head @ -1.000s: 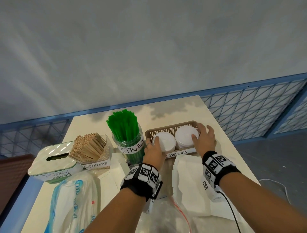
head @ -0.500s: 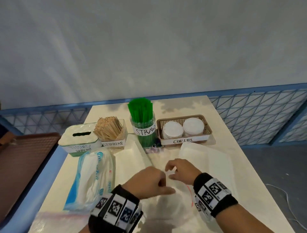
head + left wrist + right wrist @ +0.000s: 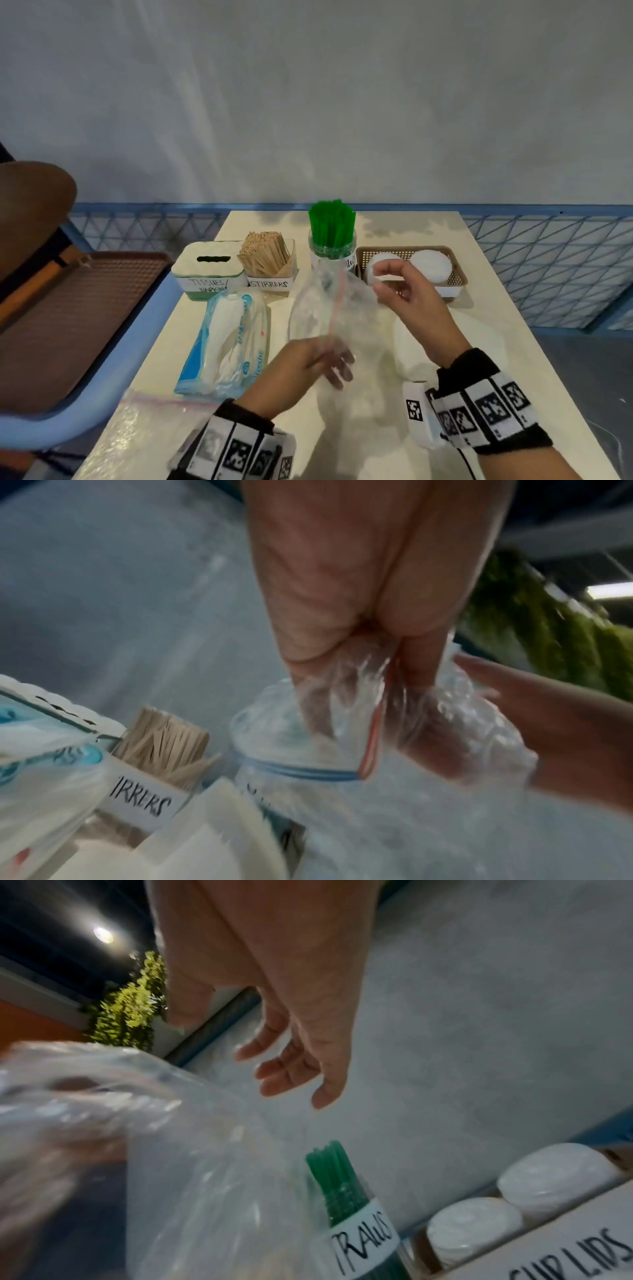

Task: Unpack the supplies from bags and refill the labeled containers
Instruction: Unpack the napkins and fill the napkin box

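Observation:
My left hand (image 3: pixel 318 363) pinches an empty clear zip bag (image 3: pixel 325 308) with a red strip and holds it up over the table's middle. The left wrist view shows the fingertips (image 3: pixel 414 666) bunching the bag's plastic (image 3: pixel 342 723). My right hand (image 3: pixel 394 284) hovers beside the bag, in front of the cup lids basket (image 3: pixel 455 274). In the right wrist view this hand (image 3: pixel 229 1045) has loosely bent fingers and holds nothing. Along the far edge stand the tissues box (image 3: pixel 209 270), the stirrers holder (image 3: pixel 269 260) and the jar of green straws (image 3: pixel 331 236).
A blue tissue pack (image 3: pixel 229 339) lies left of centre. White paper bags (image 3: pixel 452 342) lie under my right arm. A second clear zip bag (image 3: pixel 150 428) lies at the near left corner. A brown mesh seat (image 3: pixel 68 325) stands left of the table, a blue railing (image 3: pixel 548 267) behind it.
Both hands have pulled back from the cup lids basket. The left hand picked up the clear zip bag and raised it. The right hand has lifted off the bag and risen beside it.

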A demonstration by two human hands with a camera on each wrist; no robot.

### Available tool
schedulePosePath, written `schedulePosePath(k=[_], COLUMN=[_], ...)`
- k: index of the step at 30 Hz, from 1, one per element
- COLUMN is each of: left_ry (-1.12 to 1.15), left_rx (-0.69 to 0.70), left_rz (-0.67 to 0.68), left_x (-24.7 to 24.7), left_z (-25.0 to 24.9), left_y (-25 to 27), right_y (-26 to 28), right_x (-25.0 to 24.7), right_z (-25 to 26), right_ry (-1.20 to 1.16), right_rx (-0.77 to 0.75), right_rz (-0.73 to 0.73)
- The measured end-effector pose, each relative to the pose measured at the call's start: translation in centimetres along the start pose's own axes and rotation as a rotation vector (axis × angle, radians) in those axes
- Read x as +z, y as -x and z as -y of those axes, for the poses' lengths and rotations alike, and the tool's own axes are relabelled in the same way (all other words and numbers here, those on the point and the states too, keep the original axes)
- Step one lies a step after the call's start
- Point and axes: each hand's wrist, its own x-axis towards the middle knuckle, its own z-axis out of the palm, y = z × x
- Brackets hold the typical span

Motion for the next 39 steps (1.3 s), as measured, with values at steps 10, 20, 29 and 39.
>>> schedulePosePath(k=[10,20,29,39], left_ry=[0.6,-0.046,0.284,-0.317], left_rx=[0.141,-0.137,-0.059,-0.025], left_rz=[-0.37,-0.919,-1.066,-1.305], left_x=[-5.7,-7.8,-12.4,-12.5], left_z=[-4.4,0.5,2.3,0.8], left_y=[0.0,1.0,3.3,5.4], right_y=[0.5,-0.8,-2.0,-2.9], right_x=[5.9,8.7,7.1,8.0], right_z=[1.0,1.8,2.9,3.7], right_ry=[0.328,0.25,0.257,0.188], right_rx=[-0.339,-0.316,-0.29,-0.191], right_rz=[0.083,-0.151,-0.194,-0.077])
